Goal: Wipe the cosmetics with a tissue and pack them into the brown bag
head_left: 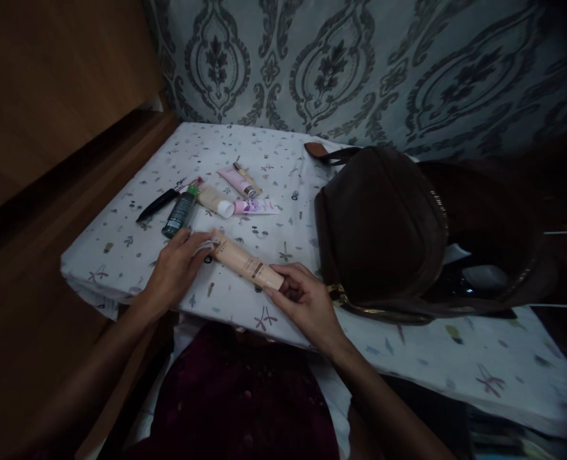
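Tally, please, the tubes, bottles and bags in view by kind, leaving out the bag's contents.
Tubes: 4 (held beige tube, cream tube, silver-capped tube, printed tube)
Bottles: 1 (green bottle)
Bags: 1 (brown bag)
Total: 6

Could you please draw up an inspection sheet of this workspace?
Surface: white tablecloth with small printed motifs.
Things in hand: long, pale beige printed package, held slantwise.
Clutter: dark green bottle with bright green cap, pale beige white-capped tube, pink tube with silvery cap, white-and-pink printed tube, slim black item, slim tan item; open dark brown bag at right.
Hands: left hand at the package's left end, hold unclear; right hand holding its right end.
Cables: thin white line at right edge, possibly one; unclear.
Surroundings: grey patterned wall covering; brown wooden furniture at left.
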Motion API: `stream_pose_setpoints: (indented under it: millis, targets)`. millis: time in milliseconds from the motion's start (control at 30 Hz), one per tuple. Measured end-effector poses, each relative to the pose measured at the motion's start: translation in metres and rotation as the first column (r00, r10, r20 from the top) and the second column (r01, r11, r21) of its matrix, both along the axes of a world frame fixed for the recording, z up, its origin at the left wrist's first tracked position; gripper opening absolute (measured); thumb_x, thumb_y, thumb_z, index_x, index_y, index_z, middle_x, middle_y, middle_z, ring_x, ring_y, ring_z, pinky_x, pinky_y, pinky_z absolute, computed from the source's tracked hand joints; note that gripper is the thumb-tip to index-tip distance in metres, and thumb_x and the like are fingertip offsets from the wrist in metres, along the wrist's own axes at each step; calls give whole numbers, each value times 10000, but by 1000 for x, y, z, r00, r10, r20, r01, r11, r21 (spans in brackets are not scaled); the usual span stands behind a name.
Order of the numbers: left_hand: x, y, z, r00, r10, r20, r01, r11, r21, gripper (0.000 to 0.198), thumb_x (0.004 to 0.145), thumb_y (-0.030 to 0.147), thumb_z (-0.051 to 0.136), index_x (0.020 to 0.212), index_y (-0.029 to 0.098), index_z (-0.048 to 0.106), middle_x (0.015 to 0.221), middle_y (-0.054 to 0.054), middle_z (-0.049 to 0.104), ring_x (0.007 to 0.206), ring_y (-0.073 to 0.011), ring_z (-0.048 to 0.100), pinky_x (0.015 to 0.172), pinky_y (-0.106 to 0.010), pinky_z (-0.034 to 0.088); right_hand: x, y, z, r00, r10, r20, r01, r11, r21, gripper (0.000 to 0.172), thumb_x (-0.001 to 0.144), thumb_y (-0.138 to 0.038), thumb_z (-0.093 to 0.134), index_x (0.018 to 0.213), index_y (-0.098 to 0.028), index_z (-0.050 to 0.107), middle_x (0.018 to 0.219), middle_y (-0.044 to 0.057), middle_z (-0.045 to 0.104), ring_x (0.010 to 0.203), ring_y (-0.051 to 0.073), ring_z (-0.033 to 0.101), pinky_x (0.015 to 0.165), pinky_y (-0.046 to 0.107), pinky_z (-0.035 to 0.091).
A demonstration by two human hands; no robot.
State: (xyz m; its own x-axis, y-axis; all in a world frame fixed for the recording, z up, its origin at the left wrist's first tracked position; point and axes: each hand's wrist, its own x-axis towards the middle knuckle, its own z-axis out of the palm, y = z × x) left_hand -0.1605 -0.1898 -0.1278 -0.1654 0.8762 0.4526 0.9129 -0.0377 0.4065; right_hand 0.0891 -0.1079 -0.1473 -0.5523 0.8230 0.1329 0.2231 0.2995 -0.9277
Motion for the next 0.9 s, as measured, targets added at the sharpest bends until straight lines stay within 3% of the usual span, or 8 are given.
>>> stream_pose_setpoints:
  millis: [233,367,467,600,900]
  targets:
    - [57,-4,6,980,-197,-2,197,978,66,222,998,195,486,1186,208,605,1102,-82,586,988,-188,635,824,-327,577,-1,0,1,1000,-18,1,18,1000,10,266,789,-271,703,1045,-199,705,925,48,637,705,151,605,615,289,523]
    - [87,-10,2,943,-329,-43,331,943,36,290,1000,170,453,1273,193,546,1248,-138,566,1137,-229,604,890,-372,577,0,0,1,1000,1,-8,-1,1000,22,314,809,-243,658,1118,-196,681,986,60,655,724,151,627,642,301,544]
    - [94,-14,-2,930,-355,-93,358,933,24,310,995,156,444,1290,186,535,1297,-167,565,1195,-261,583,898,-406,574,0,0,0,1000,16,-1,-16,999,31,361,792,-233,675,1153,-216,667,1000,55,655,720,150,621,632,298,546]
    - [78,-15,-6,939,-324,-113,327,945,14,323,985,160,451,1293,182,547,1290,-169,574,1185,-271,587,900,-408,570,-1,-1,0,1000,9,8,-9,1000,6,333,796,-228,680,1128,-217,660,1016,60,661,731,153,627,672,308,561]
    - [2,-6,-10,994,8,-110,-2,999,50,234,979,259,492,1163,237,634,1187,-85,576,1000,-220,625,827,-375,566,-2,-3,3,998,-1,67,4,999,-44,324,811,-293,680,1122,-206,649,913,49,701,731,172,631,632,296,530]
